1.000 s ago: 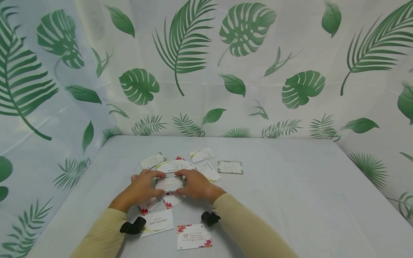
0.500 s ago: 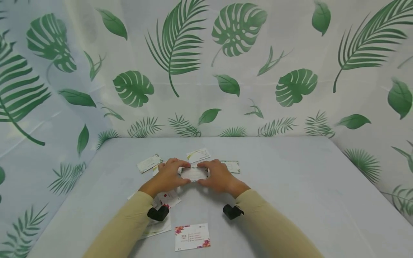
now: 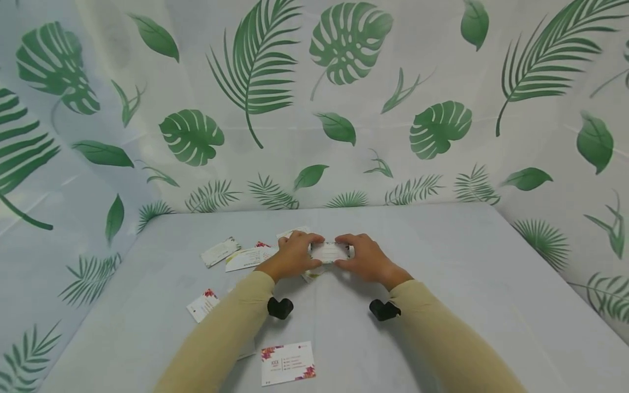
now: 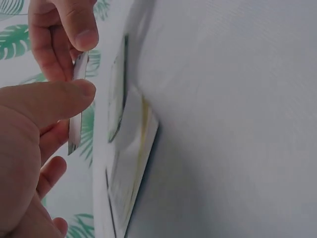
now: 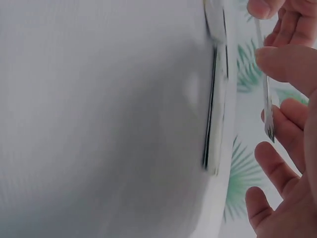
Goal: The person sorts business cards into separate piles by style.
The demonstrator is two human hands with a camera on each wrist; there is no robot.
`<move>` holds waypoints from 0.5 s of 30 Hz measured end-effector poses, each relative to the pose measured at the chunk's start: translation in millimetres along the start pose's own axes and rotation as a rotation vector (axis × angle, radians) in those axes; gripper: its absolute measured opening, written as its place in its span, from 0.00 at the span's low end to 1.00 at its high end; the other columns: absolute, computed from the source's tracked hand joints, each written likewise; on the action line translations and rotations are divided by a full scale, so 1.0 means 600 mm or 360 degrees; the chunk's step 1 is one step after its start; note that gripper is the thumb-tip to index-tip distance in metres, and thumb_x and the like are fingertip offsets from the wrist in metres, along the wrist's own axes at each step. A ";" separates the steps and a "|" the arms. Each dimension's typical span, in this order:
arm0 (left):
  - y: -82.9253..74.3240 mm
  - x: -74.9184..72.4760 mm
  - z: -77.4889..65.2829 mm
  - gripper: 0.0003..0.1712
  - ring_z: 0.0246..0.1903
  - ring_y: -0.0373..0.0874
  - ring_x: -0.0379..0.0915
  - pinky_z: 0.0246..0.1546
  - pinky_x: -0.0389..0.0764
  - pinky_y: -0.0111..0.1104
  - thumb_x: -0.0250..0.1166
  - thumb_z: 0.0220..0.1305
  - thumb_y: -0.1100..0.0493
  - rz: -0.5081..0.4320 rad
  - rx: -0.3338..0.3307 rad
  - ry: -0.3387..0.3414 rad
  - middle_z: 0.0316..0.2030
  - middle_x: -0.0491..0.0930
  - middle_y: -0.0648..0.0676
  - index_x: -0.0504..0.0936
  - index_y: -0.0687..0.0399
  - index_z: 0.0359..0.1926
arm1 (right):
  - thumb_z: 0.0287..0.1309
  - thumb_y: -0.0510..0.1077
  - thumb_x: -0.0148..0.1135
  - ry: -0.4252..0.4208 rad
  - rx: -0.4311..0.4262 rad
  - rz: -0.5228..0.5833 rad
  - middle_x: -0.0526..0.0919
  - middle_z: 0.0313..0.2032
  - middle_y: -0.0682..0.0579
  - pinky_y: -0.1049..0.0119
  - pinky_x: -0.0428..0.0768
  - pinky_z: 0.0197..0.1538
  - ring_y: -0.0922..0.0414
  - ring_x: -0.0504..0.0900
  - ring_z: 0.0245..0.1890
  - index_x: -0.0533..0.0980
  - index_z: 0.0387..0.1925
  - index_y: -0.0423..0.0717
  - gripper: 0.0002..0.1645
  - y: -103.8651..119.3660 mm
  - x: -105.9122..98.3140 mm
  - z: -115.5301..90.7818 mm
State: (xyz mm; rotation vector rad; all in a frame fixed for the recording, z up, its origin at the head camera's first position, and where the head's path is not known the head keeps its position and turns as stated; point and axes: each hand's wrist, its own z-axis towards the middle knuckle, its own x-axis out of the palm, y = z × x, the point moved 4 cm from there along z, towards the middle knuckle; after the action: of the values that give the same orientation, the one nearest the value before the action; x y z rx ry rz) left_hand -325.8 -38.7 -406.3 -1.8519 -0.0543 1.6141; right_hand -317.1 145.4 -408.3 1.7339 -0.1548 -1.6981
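My left hand [image 3: 295,254] and right hand [image 3: 366,259] pinch the two ends of a white business card [image 3: 330,252] with green leaf corners. Both wrist views show the held card [image 4: 76,129] edge-on, raised off the table between thumbs and fingers; whether it is one card or a thin stack I cannot tell. Below it on the table lie other cards, among them a card with a yellow-green stripe [image 4: 141,158], partly overlapped. In the right wrist view, a flat card [image 5: 214,119] rests on the table beneath the right hand.
Toward the left lie a leaf-cornered card [image 3: 220,251], a yellow-green swoosh card [image 3: 248,258] and a red floral card [image 3: 203,305]. Another red floral card [image 3: 288,363] is near the front. My left sleeve [image 3: 221,333] covers several cards. A leaf-print curtain [image 3: 275,109] stands behind the table.
Both hands have carried the held card rightward and farther back, from above the left-hand cards to over the back-right card. The head view has turned slightly right.
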 end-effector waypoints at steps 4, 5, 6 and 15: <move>-0.006 0.016 0.020 0.31 0.64 0.50 0.60 0.56 0.55 0.52 0.72 0.63 0.51 0.0020 -0.0042 0.0008 0.60 0.75 0.51 0.75 0.46 0.66 | 0.59 0.45 0.71 0.0030 0.0005 -0.0034 0.79 0.55 0.39 0.46 0.70 0.61 0.41 0.74 0.58 0.74 0.63 0.38 0.33 -0.018 -0.004 0.005; -0.007 0.020 0.024 0.31 0.64 0.50 0.60 0.56 0.55 0.51 0.72 0.64 0.51 0.0029 -0.0055 0.0006 0.60 0.75 0.50 0.75 0.45 0.66 | 0.60 0.45 0.71 0.0039 0.0004 -0.0034 0.78 0.56 0.38 0.45 0.69 0.62 0.40 0.74 0.59 0.73 0.64 0.36 0.33 -0.021 -0.004 0.006; -0.006 0.023 0.028 0.31 0.64 0.50 0.60 0.55 0.56 0.50 0.72 0.63 0.51 0.0032 -0.0068 0.0002 0.60 0.75 0.50 0.75 0.45 0.66 | 0.60 0.45 0.71 0.0049 0.0012 -0.0033 0.78 0.57 0.37 0.46 0.69 0.63 0.40 0.74 0.60 0.72 0.64 0.35 0.33 -0.024 -0.003 0.008; -0.010 0.038 0.043 0.31 0.65 0.51 0.59 0.56 0.56 0.50 0.71 0.64 0.52 -0.0043 -0.0142 0.0033 0.61 0.73 0.51 0.75 0.46 0.66 | 0.61 0.43 0.69 0.0084 0.0095 -0.0045 0.77 0.59 0.35 0.46 0.68 0.64 0.39 0.72 0.62 0.72 0.63 0.34 0.32 -0.039 -0.002 0.009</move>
State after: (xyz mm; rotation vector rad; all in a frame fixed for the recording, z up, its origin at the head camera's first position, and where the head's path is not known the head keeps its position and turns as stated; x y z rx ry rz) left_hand -341.4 -12.6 -423.3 -1.9272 -0.1436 1.5970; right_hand -330.9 161.8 -419.8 1.8312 -0.1589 -1.6815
